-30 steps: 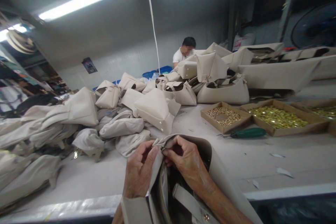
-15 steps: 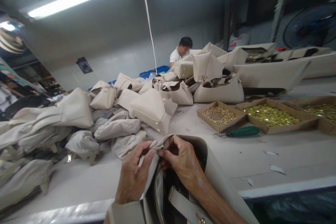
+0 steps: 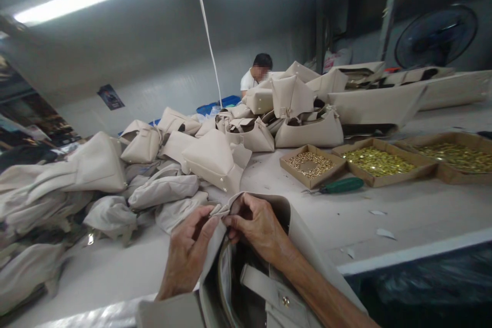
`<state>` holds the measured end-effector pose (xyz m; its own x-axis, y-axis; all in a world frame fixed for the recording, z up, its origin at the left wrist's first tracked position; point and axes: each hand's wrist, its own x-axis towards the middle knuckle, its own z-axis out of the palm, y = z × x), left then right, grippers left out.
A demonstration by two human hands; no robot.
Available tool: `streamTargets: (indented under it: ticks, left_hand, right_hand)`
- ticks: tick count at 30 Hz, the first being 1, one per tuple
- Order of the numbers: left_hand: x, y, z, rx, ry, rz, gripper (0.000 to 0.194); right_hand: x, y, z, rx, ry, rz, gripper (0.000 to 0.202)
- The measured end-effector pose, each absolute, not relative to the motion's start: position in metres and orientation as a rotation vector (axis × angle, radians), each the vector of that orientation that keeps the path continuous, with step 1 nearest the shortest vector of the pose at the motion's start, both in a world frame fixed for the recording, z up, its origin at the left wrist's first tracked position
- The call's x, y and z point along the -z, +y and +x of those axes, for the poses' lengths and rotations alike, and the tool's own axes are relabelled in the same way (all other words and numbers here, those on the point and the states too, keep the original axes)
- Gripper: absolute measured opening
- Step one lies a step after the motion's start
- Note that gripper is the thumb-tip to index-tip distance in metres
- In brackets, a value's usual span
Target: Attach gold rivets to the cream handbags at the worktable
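Using the green-handled tool (image 3: 344,185) as my landmark: the beige bag (image 3: 313,251) is to its left and closer to the wearer, well apart from it. The bag crosses the table's (image 3: 292,177) near edge and runs out of view at the bottom. There's decent room between bag and tool, plus a stretch on the tool's near side with a few scraps (image 3: 385,234). Left of the tool, past the bag, it's tighter: piled bundles (image 3: 165,190) sit near the left hand (image 3: 188,251). The bag's mouth faces up, long axis running away from the wearer, far end toward the pile. Left hand's got a narrow pinch on that end's rim; right hand (image 3: 261,230) pinches the rim just beside it.
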<state>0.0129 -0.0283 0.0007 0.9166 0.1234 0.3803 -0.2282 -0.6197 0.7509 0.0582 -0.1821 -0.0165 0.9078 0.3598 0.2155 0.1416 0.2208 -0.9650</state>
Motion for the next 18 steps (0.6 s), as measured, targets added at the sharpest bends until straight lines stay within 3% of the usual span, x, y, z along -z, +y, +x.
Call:
streamTargets:
  ticks: [3, 12, 18]
  left_hand:
    - [0.002, -0.025, 0.019, -0.431, -0.022, 2.122, 0.043]
    - [-0.004, -0.037, 0.016, -0.431, 0.02, 1.991, 0.03]
    - [-0.009, -0.038, 0.015, -0.453, -0.044, 2.024, 0.033]
  right_hand:
    - [0.019, -0.181, 0.063, -0.162, -0.455, -1.366, 0.031]
    - [0.021, -0.18, 0.067, -0.184, -0.463, -1.343, 0.016]
    - [0.016, -0.179, 0.064, -0.146, -0.436, -1.363, 0.023]
